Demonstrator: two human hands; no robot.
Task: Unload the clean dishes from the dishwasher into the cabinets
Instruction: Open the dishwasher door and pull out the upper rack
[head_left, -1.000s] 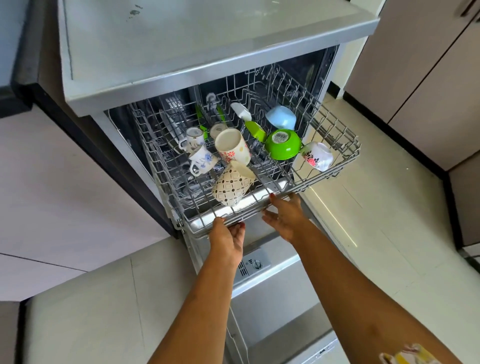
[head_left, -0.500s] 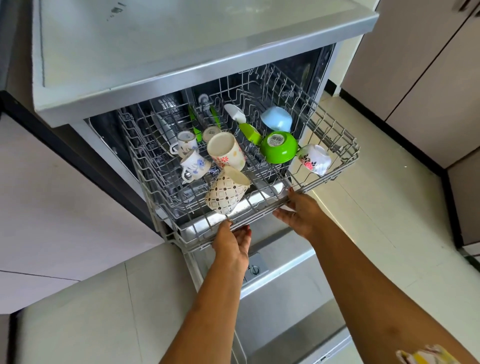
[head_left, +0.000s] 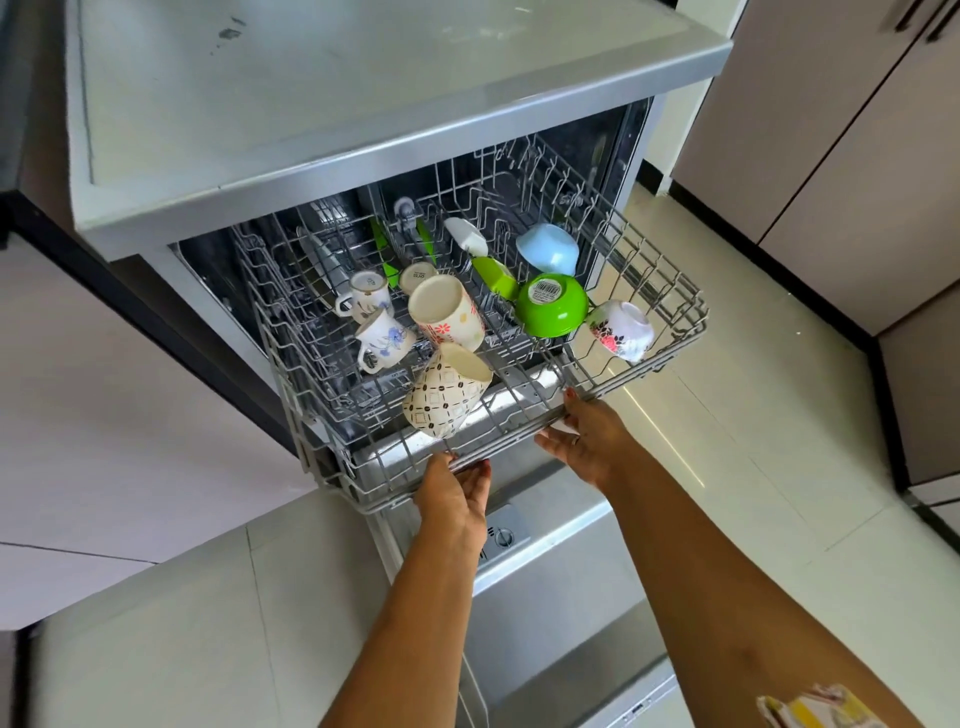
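Note:
The dishwasher's upper wire rack (head_left: 670, 332) stands pulled out over the lowered door (head_left: 550, 613). In it lie a cream patterned mug (head_left: 441, 397), a white mug with red flowers (head_left: 449, 314), two small blue-flowered cups (head_left: 382, 343), a green bowl (head_left: 553, 306) upside down, a light blue bowl (head_left: 548, 249) and a small flowered bowl (head_left: 621, 330). My left hand (head_left: 457, 499) grips the rack's front rail from below. My right hand (head_left: 587, 441) holds the same rail further right, with its thumb on top.
The grey countertop (head_left: 322, 88) overhangs the dishwasher. Beige cabinet doors (head_left: 852, 156) line the right wall. Pale floor tiles (head_left: 769, 447) lie to the right of the door. Green-handled utensils (head_left: 387, 254) stand at the back of the rack.
The rack has slid further out toward me, with both hands staying on its front rail. The view has shifted a little to the right.

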